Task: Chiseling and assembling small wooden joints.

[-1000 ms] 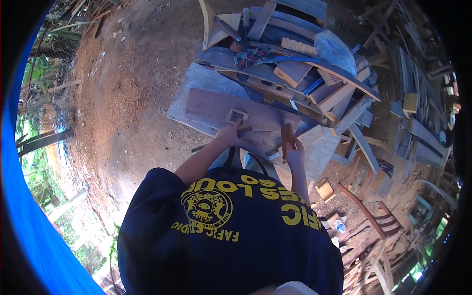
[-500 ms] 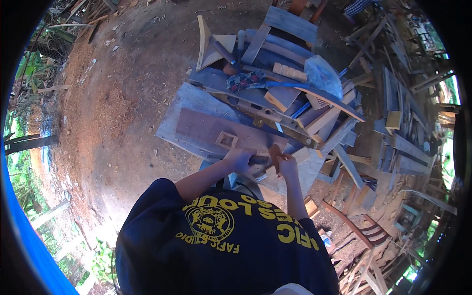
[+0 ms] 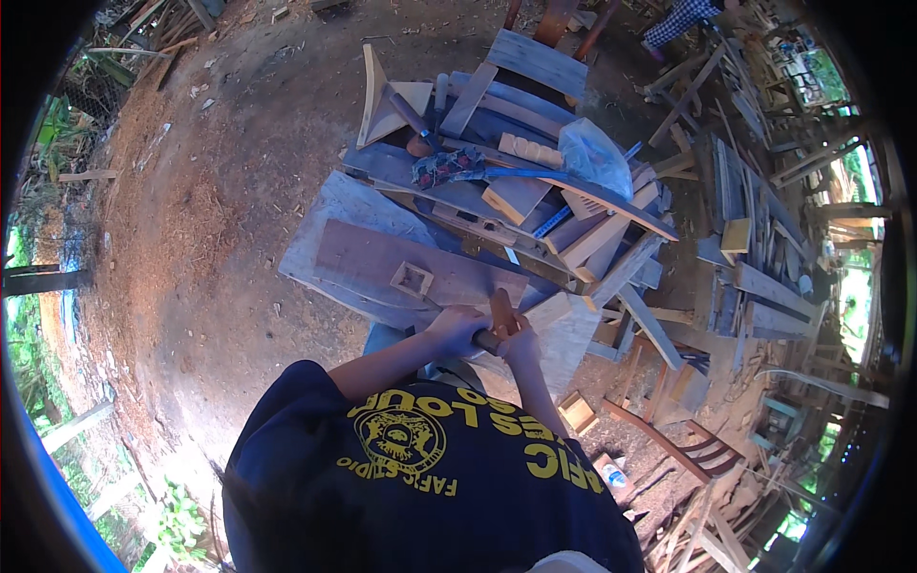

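Note:
In front of my body my two hands are close together, near the bench's front edge. My left hand (image 3: pixel 457 329) is closed round a dark, rounded bar-like piece (image 3: pixel 487 340), whose end sticks out toward the right hand. My right hand (image 3: pixel 519 336) grips a small flat brown piece of wood (image 3: pixel 501 307), which points up and away from me. Whether the two pieces touch is hidden by the fingers. Beyond the hands, a long brown board (image 3: pixel 368 253) lies on the bench top, with a small square wooden frame (image 3: pixel 412 279) on it.
Farther back, a cluttered bench holds a clear plastic bag (image 3: pixel 594 158), a mallet-like tool (image 3: pixel 409 115) and offcuts. Stacked lumber (image 3: pixel 755 258) stands to the right. A slatted wooden chair part (image 3: pixel 702 449) lies at the lower right. A person in checked clothing (image 3: pixel 683 21) is at the far right.
My hands have come closer together and nearer my body. The brown wood piece now points more straight away from me. The whole view has shifted slightly.

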`<action>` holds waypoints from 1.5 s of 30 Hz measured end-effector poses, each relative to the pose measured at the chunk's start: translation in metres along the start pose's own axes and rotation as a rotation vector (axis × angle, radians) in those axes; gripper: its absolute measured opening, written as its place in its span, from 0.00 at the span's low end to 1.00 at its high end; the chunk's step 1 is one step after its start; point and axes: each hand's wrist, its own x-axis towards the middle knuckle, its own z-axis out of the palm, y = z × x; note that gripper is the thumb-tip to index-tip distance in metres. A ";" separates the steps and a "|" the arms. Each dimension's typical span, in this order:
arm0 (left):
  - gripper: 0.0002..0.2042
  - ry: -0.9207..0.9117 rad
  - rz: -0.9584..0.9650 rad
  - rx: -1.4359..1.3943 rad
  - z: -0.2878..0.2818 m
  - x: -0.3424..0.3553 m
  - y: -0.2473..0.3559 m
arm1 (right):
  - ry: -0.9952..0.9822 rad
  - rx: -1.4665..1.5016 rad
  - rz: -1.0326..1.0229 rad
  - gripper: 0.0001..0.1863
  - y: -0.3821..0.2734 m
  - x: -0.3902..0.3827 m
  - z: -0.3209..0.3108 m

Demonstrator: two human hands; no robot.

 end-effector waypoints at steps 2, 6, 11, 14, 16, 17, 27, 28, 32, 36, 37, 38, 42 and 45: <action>0.11 0.043 0.012 -0.027 0.001 -0.007 -0.004 | -0.017 -0.125 -0.027 0.30 -0.035 -0.011 -0.006; 0.11 0.053 0.037 -0.045 0.003 -0.010 -0.007 | -0.049 -0.220 0.035 0.29 -0.049 -0.015 -0.013; 0.13 0.103 0.115 -0.122 -0.002 -0.014 -0.010 | 0.007 -0.163 0.031 0.27 -0.041 -0.013 -0.016; 0.12 0.113 0.152 -0.123 -0.005 -0.013 -0.012 | 0.043 -0.136 0.018 0.27 -0.037 -0.013 -0.013; 0.12 0.109 0.153 -0.111 -0.005 -0.013 -0.013 | 0.076 -0.156 -0.014 0.26 -0.036 -0.014 -0.010; 0.11 0.105 0.153 -0.098 -0.006 -0.012 -0.014 | 0.081 -0.169 -0.012 0.27 -0.038 -0.015 -0.009; 0.13 -0.060 0.005 0.012 -0.015 -0.004 0.000 | 0.020 -0.208 0.052 0.29 -0.049 -0.011 -0.009; 0.12 -0.104 -0.017 0.005 -0.016 -0.003 0.001 | 0.018 -0.212 0.052 0.29 -0.050 -0.010 -0.010; 0.12 -0.155 -0.058 -0.001 -0.013 -0.003 -0.001 | -0.014 -0.233 0.042 0.29 -0.049 -0.008 -0.008; 0.12 -0.113 -0.039 0.053 -0.009 -0.003 -0.002 | -0.037 -0.175 0.072 0.29 -0.037 -0.002 -0.003; 0.12 -0.116 -0.049 0.060 -0.007 -0.004 -0.004 | -0.043 -0.181 0.072 0.29 -0.039 -0.004 -0.004; 0.12 -0.119 -0.059 0.066 -0.005 -0.005 -0.006 | -0.048 -0.153 0.073 0.28 -0.041 -0.005 -0.006; 0.12 -0.150 -0.056 0.106 -0.002 -0.005 -0.010 | -0.005 -0.216 0.027 0.28 -0.035 -0.006 -0.003; 0.13 -0.127 0.002 0.116 -0.004 -0.008 -0.011 | -0.060 -0.238 0.040 0.29 -0.050 -0.012 -0.007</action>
